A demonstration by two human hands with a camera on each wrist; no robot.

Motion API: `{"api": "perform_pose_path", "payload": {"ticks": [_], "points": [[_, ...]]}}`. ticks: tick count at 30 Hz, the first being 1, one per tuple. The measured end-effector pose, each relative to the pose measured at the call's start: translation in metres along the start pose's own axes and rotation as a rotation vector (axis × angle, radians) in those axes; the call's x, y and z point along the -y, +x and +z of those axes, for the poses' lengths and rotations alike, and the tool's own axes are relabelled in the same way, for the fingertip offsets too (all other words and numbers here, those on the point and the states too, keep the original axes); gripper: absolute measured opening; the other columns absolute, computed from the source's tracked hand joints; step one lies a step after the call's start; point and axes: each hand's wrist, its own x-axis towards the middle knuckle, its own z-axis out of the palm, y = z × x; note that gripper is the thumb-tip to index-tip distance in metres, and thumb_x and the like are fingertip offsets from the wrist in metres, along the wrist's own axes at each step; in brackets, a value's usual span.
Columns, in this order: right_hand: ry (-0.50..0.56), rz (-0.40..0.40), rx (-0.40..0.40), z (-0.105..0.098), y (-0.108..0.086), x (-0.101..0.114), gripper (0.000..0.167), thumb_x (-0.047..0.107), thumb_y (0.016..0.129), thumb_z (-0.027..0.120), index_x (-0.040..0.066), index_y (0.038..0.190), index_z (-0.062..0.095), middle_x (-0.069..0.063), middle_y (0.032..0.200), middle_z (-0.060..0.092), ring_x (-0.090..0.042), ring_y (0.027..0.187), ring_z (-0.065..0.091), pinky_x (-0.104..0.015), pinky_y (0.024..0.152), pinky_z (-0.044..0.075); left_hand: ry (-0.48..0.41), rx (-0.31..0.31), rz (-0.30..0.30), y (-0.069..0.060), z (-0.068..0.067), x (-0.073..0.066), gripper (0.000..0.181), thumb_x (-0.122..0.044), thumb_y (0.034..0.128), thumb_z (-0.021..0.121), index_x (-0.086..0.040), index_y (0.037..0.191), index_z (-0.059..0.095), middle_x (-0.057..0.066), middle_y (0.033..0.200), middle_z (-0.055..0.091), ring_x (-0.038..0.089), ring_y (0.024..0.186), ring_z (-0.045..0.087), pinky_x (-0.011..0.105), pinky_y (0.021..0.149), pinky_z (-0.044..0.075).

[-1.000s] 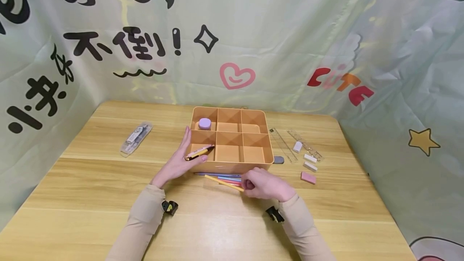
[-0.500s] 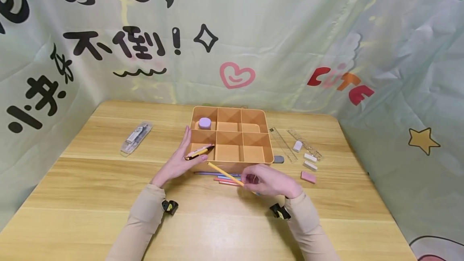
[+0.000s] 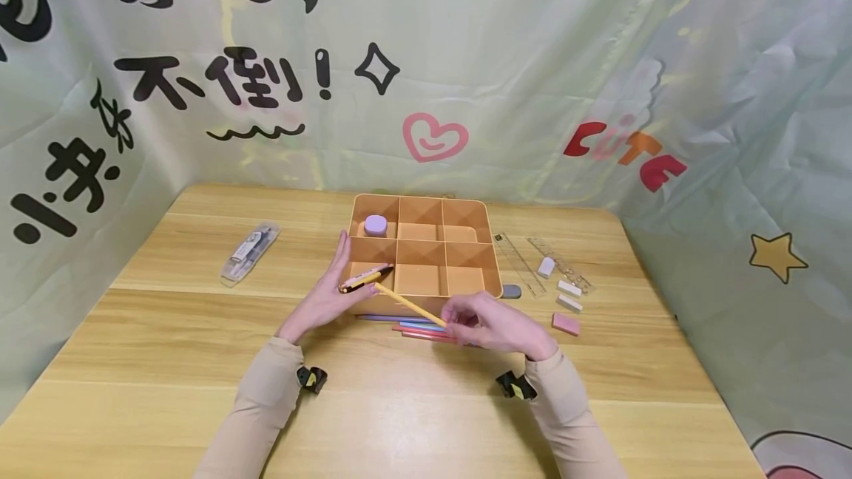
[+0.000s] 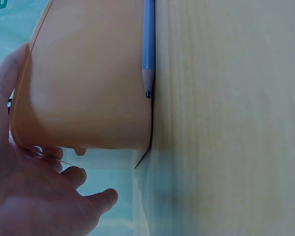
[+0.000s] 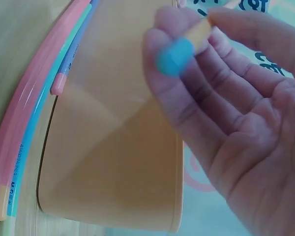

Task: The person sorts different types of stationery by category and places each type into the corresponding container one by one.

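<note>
Right hand (image 3: 495,322) pinches a yellow pencil (image 3: 410,305), likely light, stiff and best gripped mid-shaft; spread left hand (image 3: 325,300) touches the box (image 4: 88,73).

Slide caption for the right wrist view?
Right hand pinches a slim yellow, blue-ended pencil by an orange plastic box, pink and blue pencils lying alongside.

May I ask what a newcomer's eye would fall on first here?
Probably the orange box toward the table's far edge, with the left hand against its left side. Next, perhaps, the yellow pencil pinched in the right hand at the box's front. Behind them, bold black writing and a pink heart stand out on the pale cloth.
</note>
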Motion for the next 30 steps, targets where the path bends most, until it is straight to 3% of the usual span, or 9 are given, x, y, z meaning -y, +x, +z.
{"api": "perform_pose_path", "payload": {"ticks": [3,10,13,20,23,27,30], "points": [[0.024,-0.003,-0.032,-0.0008,-0.0002,0.0007,0.008,0.005,0.099,0.059,-0.002,0.1,0.063,-0.008,0.072,0.068,-0.013,0.063,0.064,-0.02,0.057,0.053,-0.004,0.001,-0.002,-0.0004,0.0001,-0.0005,0.11,-0.036,0.0927,0.072,-0.02,0.161,-0.013,-0.008,0.167,-0.025,0.035,0.158,-0.009,0.068,0.123,0.004],[0.0,-0.059,-0.176,-0.002,-0.0003,0.0007,0.007,0.005,0.099,0.06,0.001,0.101,0.066,-0.006,0.075,0.066,0.003,0.066,0.052,-0.019,0.057,0.05,0.003,0.006,0.042,-0.0001,-0.0004,0.0011,0.109,-0.026,0.0935,0.072,-0.011,0.161,-0.012,-0.001,0.167,-0.025,0.038,0.157,-0.011,0.065,0.124,0.001],[-0.018,-0.081,-0.259,-0.002,-0.0008,-0.0002,0.007,0.004,0.098,0.062,0.004,0.101,0.068,-0.008,0.08,0.069,0.003,0.071,0.054,-0.019,0.06,0.051,0.012,0.001,0.051,0.0002,-0.0005,0.0023,0.108,-0.025,0.094,0.071,-0.009,0.161,-0.012,0.001,0.168,-0.025,0.04,0.156,-0.01,0.066,0.124,0.001],[0.062,-0.124,-0.46,-0.0012,-0.0018,-0.003,0.011,-0.003,0.094,0.064,-0.002,0.103,0.07,-0.02,0.091,0.072,-0.015,0.08,0.069,-0.021,0.074,0.058,0.004,0.001,0.003,0.0008,0.0,0.0017,0.11,-0.04,0.0931,0.071,-0.02,0.161,-0.013,-0.006,0.167,-0.025,0.037,0.157,-0.01,0.067,0.123,0.003],[0.111,-0.136,-0.539,-0.0013,-0.0012,-0.0043,0.011,-0.006,0.093,0.064,-0.002,0.102,0.07,-0.013,0.088,0.072,-0.012,0.075,0.068,-0.022,0.076,0.059,-0.007,-0.001,-0.016,0.0004,0.0001,-0.0002,0.11,-0.044,0.0921,0.07,-0.023,0.161,-0.013,-0.009,0.167,-0.024,0.035,0.158,-0.009,0.068,0.123,0.004],[0.224,-0.133,-0.633,-0.0029,-0.002,-0.0041,0.01,-0.008,0.093,0.063,-0.006,0.101,0.069,0.004,0.082,0.069,-0.008,0.065,0.063,-0.024,0.064,0.058,-0.014,-0.001,-0.016,0.0003,0.0002,-0.0016,0.11,-0.042,0.092,0.071,-0.024,0.161,-0.013,-0.01,0.167,-0.024,0.036,0.158,-0.009,0.069,0.123,0.005],[0.312,-0.155,-0.696,-0.0046,-0.0032,-0.0036,0.011,-0.009,0.093,0.062,-0.011,0.102,0.068,0.007,0.08,0.067,-0.008,0.064,0.063,-0.026,0.06,0.059,-0.022,0.001,-0.012,0.0009,0.0004,-0.0015,0.109,-0.04,0.0926,0.071,-0.024,0.161,-0.013,-0.01,0.166,-0.024,0.035,0.158,-0.009,0.07,0.122,0.005]]}}
